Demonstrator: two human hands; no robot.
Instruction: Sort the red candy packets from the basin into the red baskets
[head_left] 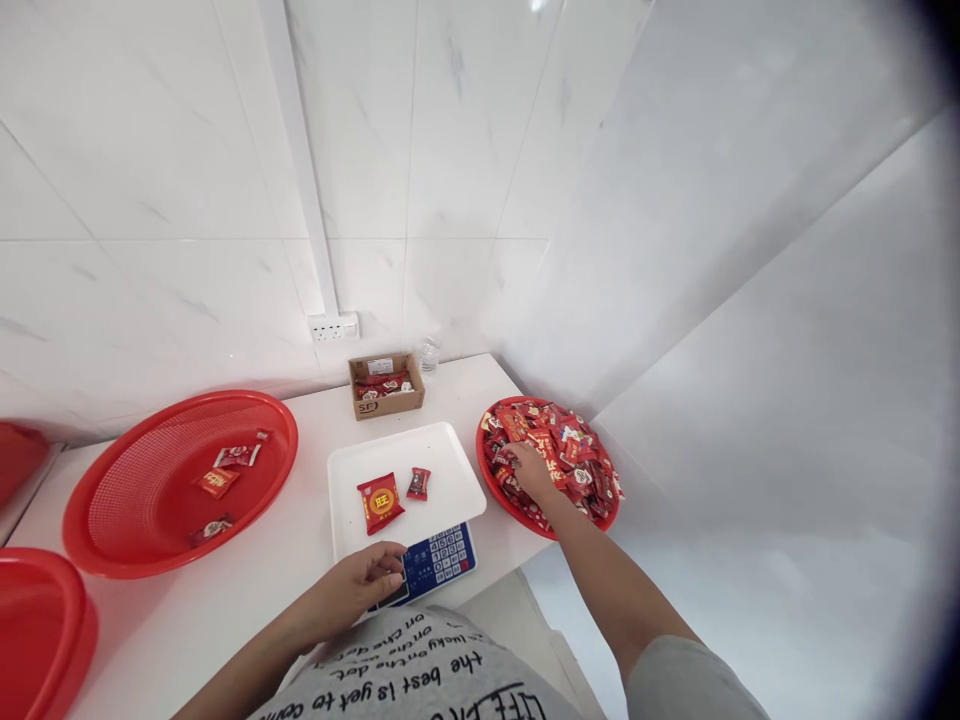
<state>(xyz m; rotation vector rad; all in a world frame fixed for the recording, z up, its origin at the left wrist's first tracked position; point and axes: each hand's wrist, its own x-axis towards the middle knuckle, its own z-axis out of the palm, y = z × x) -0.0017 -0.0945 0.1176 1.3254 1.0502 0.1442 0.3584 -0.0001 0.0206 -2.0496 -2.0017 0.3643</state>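
A white scale tray (450, 465) sits on a scale with a blue keypad (444, 556) at the table's front. On the tray lie a larger red snack packet (379, 502) and a small red candy (418, 483). My left hand (365, 584) rests at the scale's front edge, fingers curled over the keypad's left end. My right hand (531, 470) reaches into a red basket (496, 487) heaped with red wrapped candies, fingers closed among them; what they hold is hidden.
A large red mesh basket (120, 500) at the left holds three packets. Another red basket (37, 630) sits at the near left corner. A small cardboard box (386, 385) with candies, a clear cup (429, 354) and a wall socket (334, 327) are at the back. White tiled walls close in.
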